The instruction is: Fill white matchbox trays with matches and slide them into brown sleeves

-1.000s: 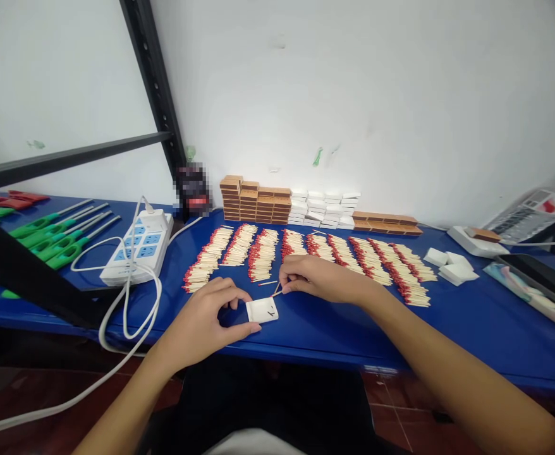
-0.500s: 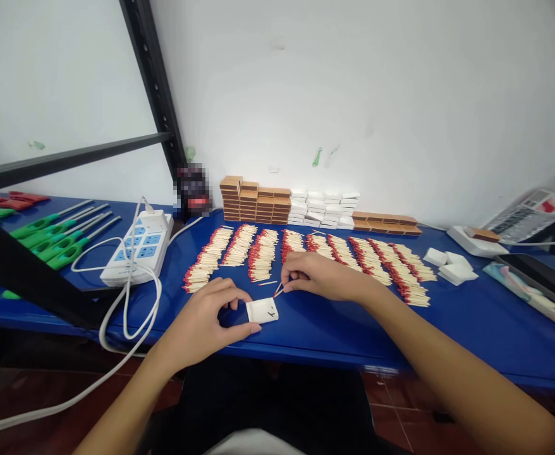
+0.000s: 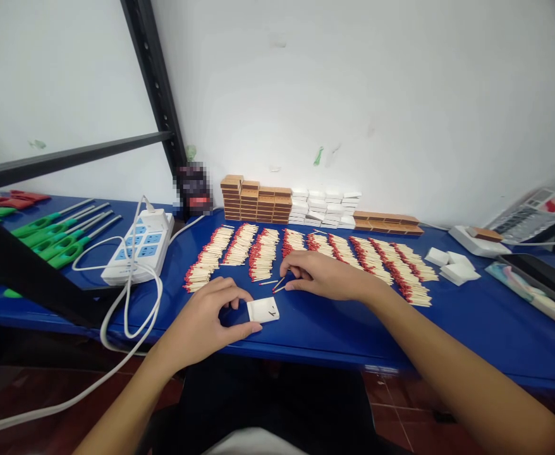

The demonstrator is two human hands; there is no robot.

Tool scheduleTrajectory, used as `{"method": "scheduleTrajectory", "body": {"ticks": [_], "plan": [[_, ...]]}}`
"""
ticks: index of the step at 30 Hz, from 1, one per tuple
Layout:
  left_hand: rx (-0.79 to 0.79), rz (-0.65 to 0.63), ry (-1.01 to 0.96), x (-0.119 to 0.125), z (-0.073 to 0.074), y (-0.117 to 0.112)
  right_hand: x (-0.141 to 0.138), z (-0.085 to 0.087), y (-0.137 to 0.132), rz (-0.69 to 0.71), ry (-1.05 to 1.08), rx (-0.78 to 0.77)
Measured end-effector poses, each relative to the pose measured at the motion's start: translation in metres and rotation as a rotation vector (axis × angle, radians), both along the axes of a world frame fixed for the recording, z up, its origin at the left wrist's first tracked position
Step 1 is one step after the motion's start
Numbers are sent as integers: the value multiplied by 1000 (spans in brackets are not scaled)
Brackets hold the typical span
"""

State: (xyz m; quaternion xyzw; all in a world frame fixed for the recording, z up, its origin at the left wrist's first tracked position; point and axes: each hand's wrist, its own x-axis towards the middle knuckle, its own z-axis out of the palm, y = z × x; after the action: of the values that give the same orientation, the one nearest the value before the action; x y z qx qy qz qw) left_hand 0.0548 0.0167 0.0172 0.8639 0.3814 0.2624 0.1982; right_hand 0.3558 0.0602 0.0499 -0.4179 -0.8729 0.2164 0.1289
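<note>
My left hand [image 3: 205,322] rests on the blue table [image 3: 448,316] with thumb and fingers closed around a small white matchbox tray [image 3: 263,309]. My right hand [image 3: 322,275] lies just beyond the tray, fingertips pinched on a couple of red-tipped matchsticks [image 3: 279,285] that point toward the tray. Several rows of matchsticks [image 3: 344,253] lie across the table right behind my right hand.
Stacks of brown matchbox sleeves [image 3: 255,200] and white trays [image 3: 325,208] line the wall. A white power strip [image 3: 138,246] with looping cable lies left, beside green-handled lighters [image 3: 59,237]. Loose white trays [image 3: 452,265] and a black slanted frame bar [image 3: 26,268] flank the work area.
My right hand has shifted slightly away from the tray toward the match rows, matchsticks still in its fingertips. My left hand and the tray have stayed put.
</note>
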Motion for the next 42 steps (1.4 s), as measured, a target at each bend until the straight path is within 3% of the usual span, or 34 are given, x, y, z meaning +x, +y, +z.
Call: {"method": "scheduleTrajectory", "body": {"ticks": [11, 22, 42], "plan": [[2, 20, -10, 1, -2, 0, -2, -1, -5, 3, 24, -14], [70, 55, -18, 3, -6, -2, -40, 3, -34, 106, 60, -37], [128, 10, -28, 5, -6, -4, -37, 11, -37, 143, 104, -10]]}}
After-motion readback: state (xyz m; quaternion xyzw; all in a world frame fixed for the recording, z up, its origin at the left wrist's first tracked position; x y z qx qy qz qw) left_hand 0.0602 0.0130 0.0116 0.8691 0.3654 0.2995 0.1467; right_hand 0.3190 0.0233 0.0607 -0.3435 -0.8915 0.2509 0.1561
